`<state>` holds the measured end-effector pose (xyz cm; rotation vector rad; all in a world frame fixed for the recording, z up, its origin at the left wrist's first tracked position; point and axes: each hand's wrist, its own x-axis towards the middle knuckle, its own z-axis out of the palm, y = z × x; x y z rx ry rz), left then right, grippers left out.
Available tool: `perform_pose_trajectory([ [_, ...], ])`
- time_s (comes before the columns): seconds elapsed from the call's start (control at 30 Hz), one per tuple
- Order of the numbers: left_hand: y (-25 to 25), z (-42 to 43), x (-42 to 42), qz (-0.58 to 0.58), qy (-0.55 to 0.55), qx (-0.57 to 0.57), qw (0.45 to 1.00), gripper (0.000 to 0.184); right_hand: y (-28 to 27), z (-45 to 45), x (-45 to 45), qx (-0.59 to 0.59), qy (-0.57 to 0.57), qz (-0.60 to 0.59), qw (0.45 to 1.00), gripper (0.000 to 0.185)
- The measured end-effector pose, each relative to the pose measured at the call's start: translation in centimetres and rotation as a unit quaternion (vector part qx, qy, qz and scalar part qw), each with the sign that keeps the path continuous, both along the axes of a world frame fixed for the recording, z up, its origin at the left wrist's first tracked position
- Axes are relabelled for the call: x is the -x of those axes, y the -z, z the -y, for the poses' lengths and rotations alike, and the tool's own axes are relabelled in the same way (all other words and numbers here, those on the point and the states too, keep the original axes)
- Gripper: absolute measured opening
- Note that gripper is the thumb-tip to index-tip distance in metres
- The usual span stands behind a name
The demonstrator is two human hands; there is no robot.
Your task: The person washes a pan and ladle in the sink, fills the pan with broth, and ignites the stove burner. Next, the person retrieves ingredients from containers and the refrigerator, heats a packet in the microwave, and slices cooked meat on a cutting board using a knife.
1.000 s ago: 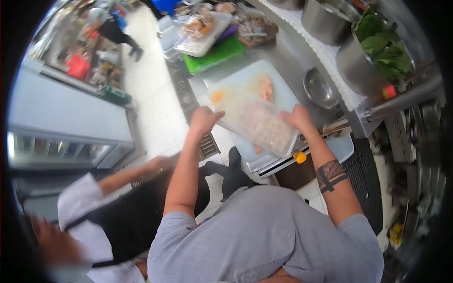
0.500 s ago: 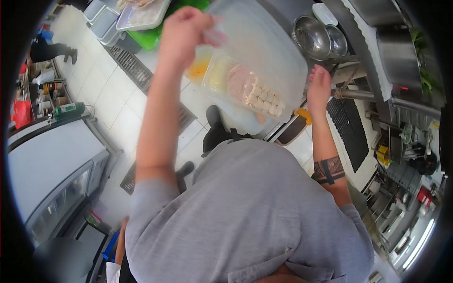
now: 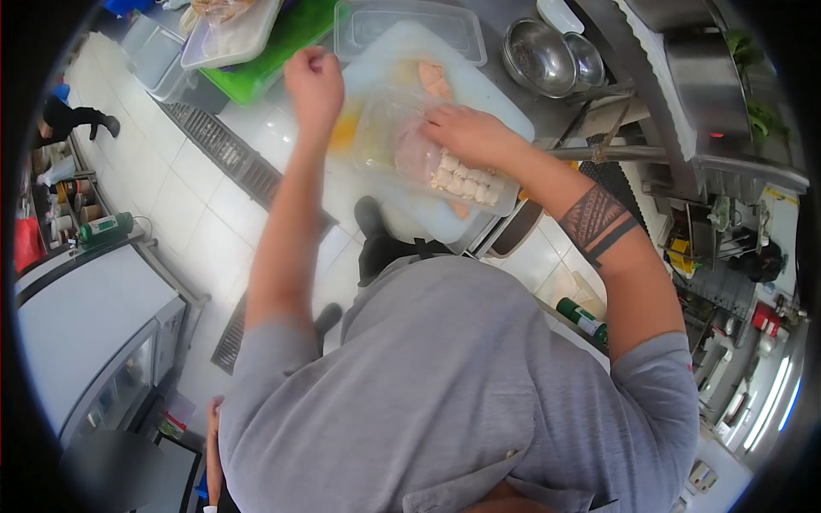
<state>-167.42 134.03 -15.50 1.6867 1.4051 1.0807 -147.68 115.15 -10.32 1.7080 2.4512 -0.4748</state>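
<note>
A clear plastic food container [image 3: 369, 141] sits tilted on the white cutting board [image 3: 398, 47]. Inside it are pink sliced meat [image 3: 413, 156], small whitish rolled pieces [image 3: 466, 182] and something pale yellow at the left. My right hand [image 3: 470, 132] reaches into the container, its bent fingers closed on the pink sliced meat; their tips are partly hidden. To the left, my left hand [image 3: 315, 85] is raised above the board's edge with fingers curled in. What it holds, if anything, is hidden. A pale orange piece of meat [image 3: 434, 79] lies on the board behind the container.
A second clear plastic tub or lid [image 3: 466, 38] lies at the board's far end. Steel bowls [image 3: 540, 58] stand to the right. A white tray [image 3: 201, 53] rests over a green board [image 3: 256, 73] at the left. Another person's leg [image 3: 73, 115] shows at far left, above the tiled floor.
My right hand has moved left from beside the board into the container. The large translucent plastic piece over the board has gone from there. My left hand has shifted slightly down and left.
</note>
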Motion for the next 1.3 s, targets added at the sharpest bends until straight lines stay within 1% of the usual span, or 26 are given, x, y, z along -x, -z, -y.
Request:
perform_pose_trajectory([
  [0.03, -2.1, 3.1, 0.6, 0.072, 0.034, -0.013, 0.997, 0.019, -0.4, -0.6, 0.3, 0.021, -0.02, 0.023, 0.999, 0.041],
  [0.1, -2.8, 9.2, 0.5, 0.076, 0.185, 0.044, 0.979, 0.017, -0.5, -1.2, 0.1, 0.046, -0.049, 0.052, 0.996, 0.036],
  [0.17, -2.5, 12.7, 0.2, -0.016, 0.331, 0.042, 0.942, 0.019, -0.2, -1.9, -0.3, 0.082, -0.113, 0.073, 0.988, 0.036],
  [0.2, -1.2, 13.2, 0.4, -0.013, 0.32, 0.042, 0.946, 0.019, -0.5, -2.1, -0.2, 0.083, -0.124, 0.076, 0.986, 0.036],
  [0.27, 1.4, 13.4, 0.2, -0.204, 0.339, -0.004, 0.919, 0.015, -1.4, -2.2, -0.1, 0.113, -0.162, 0.099, 0.975, 0.034],
  [0.3, 1.6, 13.2, 0.5, -0.214, 0.345, -0.024, 0.914, 0.014, -1.9, -2.1, 0.0, 0.113, -0.17, 0.101, 0.974, 0.034],
  [0.33, 1.8, 12.9, 0.4, -0.213, 0.337, -0.022, 0.917, 0.014, -2.5, -2.2, 0.2, 0.133, -0.173, 0.119, 0.969, 0.038],
  [0.4, 1.9, 12.3, 0.1, -0.136, 0.326, -0.112, 0.929, 0.016, -2.5, -2.2, 0.0, 0.151, -0.181, 0.136, 0.962, 0.041],
  [0.47, 1.8, 11.0, -0.2, -0.142, 0.338, -0.139, 0.92, 0.017, -1.6, -2.5, -0.4, 0.216, -0.178, 0.161, 0.947, 0.044],
  [0.5, 1.9, 10.0, -0.4, -0.145, 0.355, -0.166, 0.908, 0.018, -1.4, -2.6, -0.3, 0.212, -0.183, 0.162, 0.946, 0.044],
  [0.57, 2.6, 7.6, -1.3, -0.159, 0.342, -0.171, 0.91, 0.018, -1.2, -2.4, 0.1, 0.285, -0.121, 0.117, 0.944, 0.049],
  [0.6, 2.9, 6.9, -1.7, -0.172, 0.334, -0.173, 0.911, 0.019, -1.1, -1.8, 0.3, 0.284, -0.123, 0.117, 0.944, 0.049],
  [0.73, 1.6, 6.7, -2.4, -0.206, 0.379, -0.202, 0.879, 0.021, -0.6, 0.1, 0.1, 0.226, -0.086, 0.02, 0.97, 0.044],
  [0.8, 0.2, 8.0, -2.4, -0.169, 0.373, -0.217, 0.886, 0.018, 0.3, 0.6, -0.5, 0.196, -0.072, -0.013, 0.978, 0.044],
  [0.83, -1.2, 9.1, -2.0, -0.174, 0.376, -0.224, 0.882, 0.018, 1.0, 0.6, -0.7, 0.272, -0.052, -0.044, 0.96, 0.046],
  [0.87, -2.5, 10.5, -1.5, -0.188, 0.41, -0.17, 0.876, 0.022, 1.6, 0.6, -1.1, 0.346, -0.032, -0.076, 0.935, 0.048],
  [0.9, -3.6, 11.9, -1.0, -0.202, 0.443, -0.114, 0.866, 0.026, 1.4, 1.0, -1.0, 0.34, -0.027, -0.082, 0.937, 0.048],
  [0.93, -4.0, 12.9, -0.7, -0.207, 0.447, -0.118, 0.862, 0.026, 1.0, 1.5, -0.8, 0.326, -0.018, -0.07, 0.942, 0.047],
  [1.0, -4.7, 14.4, -0.4, -0.319, 0.548, -0.017, 0.773, 0.031, 0.9, 1.9, -0.7, 0.308, -0.002, -0.065, 0.949, 0.046],
  [1.03, -5.0, 15.0, -0.4, -0.323, 0.553, -0.02, 0.768, 0.031, 1.1, 1.8, -0.8, 0.339, 0.018, -0.077, 0.938, 0.043],
  [1.07, -5.3, 15.5, -0.4, -0.321, 0.56, 0.014, 0.763, 0.033, 1.4, 1.9, -0.7, 0.371, 0.039, -0.089, 0.924, 0.041],
  [1.1, -5.6, 15.9, -0.4, -0.319, 0.568, 0.05, 0.757, 0.037, 1.0, 2.1, -0.5, 0.37, 0.046, -0.095, 0.923, 0.041],
  [1.13, -5.9, 16.0, -0.4, -0.322, 0.575, 0.049, 0.751, 0.037, 0.6, 2.3, -0.4, 0.368, 0.045, -0.097, 0.924, 0.04],
  [1.2, -6.3, 16.1, -0.3, -0.298, 0.574, 0.067, 0.76, 0.046, -0.2, 2.7, -0.3, 0.365, 0.051, -0.104, 0.924, 0.039],
  [1.27, -6.0, 16.0, -0.2, -0.293, 0.586, 0.062, 0.753, 0.049, -0.7, 2.8, -0.1, 0.359, -0.004, -0.055, 0.932, 0.043],
  [1.3, -5.9, 16.0, -0.1, -0.287, 0.591, 0.057, 0.752, 0.052, -0.6, 2.7, -0.1, 0.359, 0.002, -0.058, 0.931, 0.043],
])
